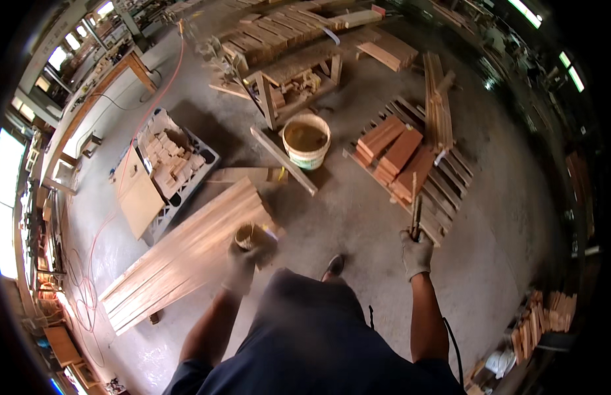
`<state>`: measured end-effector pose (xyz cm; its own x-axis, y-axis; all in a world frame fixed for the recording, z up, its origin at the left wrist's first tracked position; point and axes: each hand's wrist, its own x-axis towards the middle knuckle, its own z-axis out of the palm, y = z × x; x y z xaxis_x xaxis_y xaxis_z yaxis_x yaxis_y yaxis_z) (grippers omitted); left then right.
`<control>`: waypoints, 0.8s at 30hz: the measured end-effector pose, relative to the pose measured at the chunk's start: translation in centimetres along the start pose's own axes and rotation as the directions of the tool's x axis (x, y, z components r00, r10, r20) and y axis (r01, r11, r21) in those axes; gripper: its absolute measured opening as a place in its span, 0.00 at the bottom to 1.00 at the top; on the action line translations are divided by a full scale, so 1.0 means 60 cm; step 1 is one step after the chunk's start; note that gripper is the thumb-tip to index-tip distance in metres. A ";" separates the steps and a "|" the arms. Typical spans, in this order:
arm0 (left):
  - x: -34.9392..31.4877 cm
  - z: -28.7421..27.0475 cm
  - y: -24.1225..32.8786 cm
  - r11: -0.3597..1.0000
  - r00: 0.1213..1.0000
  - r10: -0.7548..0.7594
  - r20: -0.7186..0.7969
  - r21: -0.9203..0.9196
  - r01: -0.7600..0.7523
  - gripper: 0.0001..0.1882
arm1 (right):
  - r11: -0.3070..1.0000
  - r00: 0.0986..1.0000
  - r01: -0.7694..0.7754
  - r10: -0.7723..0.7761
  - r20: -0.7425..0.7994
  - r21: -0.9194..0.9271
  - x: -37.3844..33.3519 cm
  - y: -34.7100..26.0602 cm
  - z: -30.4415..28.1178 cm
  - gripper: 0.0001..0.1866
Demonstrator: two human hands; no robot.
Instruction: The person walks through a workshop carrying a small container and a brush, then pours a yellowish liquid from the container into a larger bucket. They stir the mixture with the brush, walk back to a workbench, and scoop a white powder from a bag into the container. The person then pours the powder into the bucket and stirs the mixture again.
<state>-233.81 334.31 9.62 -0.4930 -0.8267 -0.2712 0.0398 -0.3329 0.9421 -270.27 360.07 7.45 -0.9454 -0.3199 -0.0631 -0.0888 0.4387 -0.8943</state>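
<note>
My left hand (239, 268), in a pale work glove and a little blurred, is closed around a small round yellowish pot (249, 230). It holds the pot over the near end of a row of long wooden boards (193, 247). Off to the right, my gloved right hand (417, 255) is wrapped round some slim, stick-like tools (417, 216), which point up and away from me. Their exact kind is too small to make out. Beyond them, reddish-brown boards (405, 153) lie stacked on a slatted wooden pallet (444, 209).
A white bucket (307, 160) with brownish contents stands ahead, beside a wooden bar (282, 160) on the floor. Behind it is a wooden workbench (266, 99). Small wood blocks (167, 155) fill a crate at left. A red hose (93, 257) trails along the floor.
</note>
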 end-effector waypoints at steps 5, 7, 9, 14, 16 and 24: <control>0.035 0.099 0.046 0.995 0.993 -0.003 -0.120 0.094 0.015 0.21 | 0.994 0.958 -0.092 0.105 0.268 -0.058 0.118 -0.058 0.064 0.08; 0.067 0.122 0.042 0.997 0.985 0.015 -0.171 0.076 -0.002 0.20 | 0.960 0.879 -0.273 0.224 0.420 0.061 0.148 -0.087 0.105 0.07; 0.105 0.129 0.039 0.995 0.987 -0.019 -0.157 0.094 0.034 0.20 | 0.899 0.787 -0.428 0.320 0.528 0.093 0.173 -0.118 0.145 0.06; 0.250 0.151 0.033 0.992 0.984 -0.103 -0.145 0.055 0.112 0.29 | 0.825 0.624 -0.564 0.395 0.674 0.039 0.260 -0.150 0.227 0.06; 0.320 0.146 0.002 0.992 0.984 -0.095 -0.153 0.064 0.106 0.33 | 0.817 0.585 -0.574 0.368 0.723 0.048 0.297 -0.161 0.260 0.05; 0.564 0.189 0.051 0.980 0.997 -0.043 -0.068 0.191 0.055 0.34 | 0.839 0.589 -0.544 0.373 0.717 0.010 0.412 -0.248 0.371 0.11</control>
<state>-260.26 310.46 5.54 -0.4340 -0.8405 -0.3244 -0.1542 -0.2855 0.9459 -285.35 326.95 9.31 -0.3647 -0.6270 -0.6883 0.4431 0.5333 -0.7206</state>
